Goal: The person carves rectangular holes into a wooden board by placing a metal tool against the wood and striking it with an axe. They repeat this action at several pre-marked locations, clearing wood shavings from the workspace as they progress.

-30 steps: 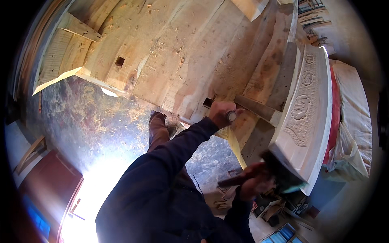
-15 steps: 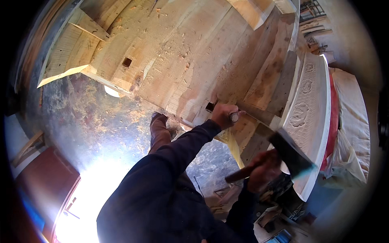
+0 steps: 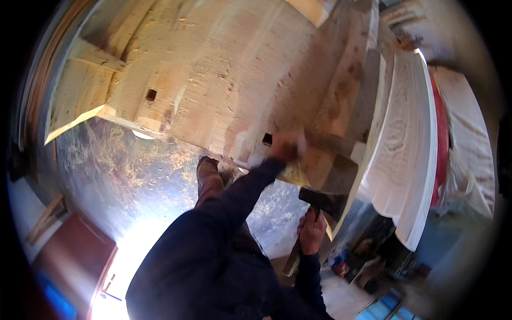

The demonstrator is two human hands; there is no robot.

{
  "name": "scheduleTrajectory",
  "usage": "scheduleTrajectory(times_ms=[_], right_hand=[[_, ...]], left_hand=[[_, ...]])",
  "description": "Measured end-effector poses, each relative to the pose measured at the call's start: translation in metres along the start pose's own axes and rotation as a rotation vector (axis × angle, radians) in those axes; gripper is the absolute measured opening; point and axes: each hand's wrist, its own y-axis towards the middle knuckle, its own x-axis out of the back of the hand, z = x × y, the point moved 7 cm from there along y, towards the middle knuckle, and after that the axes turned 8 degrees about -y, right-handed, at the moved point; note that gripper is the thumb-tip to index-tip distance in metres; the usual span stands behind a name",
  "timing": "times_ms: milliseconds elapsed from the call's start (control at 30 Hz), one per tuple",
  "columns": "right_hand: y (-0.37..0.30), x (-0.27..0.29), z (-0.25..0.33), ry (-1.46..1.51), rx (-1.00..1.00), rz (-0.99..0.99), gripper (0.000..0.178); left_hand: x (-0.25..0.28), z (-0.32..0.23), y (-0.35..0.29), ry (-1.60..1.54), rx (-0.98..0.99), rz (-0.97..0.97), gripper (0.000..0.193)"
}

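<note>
My left hand (image 3: 282,148) is closed beside a square hole (image 3: 267,139) in the large planked wooden piece (image 3: 224,90). It grips what looks like a chisel (image 3: 302,145), its handle end blurred and its blade hidden. Lower and to the right, my right hand (image 3: 312,232) is wrapped round the wooden handle of a hatchet (image 3: 323,202). The dark hatchet head is above that fist, nearer to me than the chisel and apart from it. Wood chips lie scattered over the planks.
Farther left in the planks is a second square hole (image 3: 151,95). A pale carved board (image 3: 394,138) stands at right, beside a red strip (image 3: 442,138) and cloth-covered thing (image 3: 466,117). My shoe (image 3: 209,176) is near the wood's edge. Bright light glares at lower left.
My right hand and the hatchet have swung left, and the hatchet head has turned. My left hand still holds the chisel, now blurred. The whole view has shifted slightly.
</note>
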Motion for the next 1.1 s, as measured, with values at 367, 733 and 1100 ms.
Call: scheduleTrajectory(times_ms=[367, 733, 1100], right_hand=[[-0.025, 0.0, -0.075, -0.276, 0.119, -0.004, 0.03], [-0.041, -0.014, -0.087, -0.326, 0.145, 0.03, 0.029], [-0.045, -0.027, -0.093, -0.468, 0.178, 0.073, 0.028]], left_hand=[[0.025, 0.016, 0.079, -0.517, 0.495, 0.024, 0.037], [0.071, -0.052, 0.031, -0.29, 0.052, -0.212, 0.031], [0.014, -0.074, -0.018, -0.095, -0.437, 0.336, 0.039]])
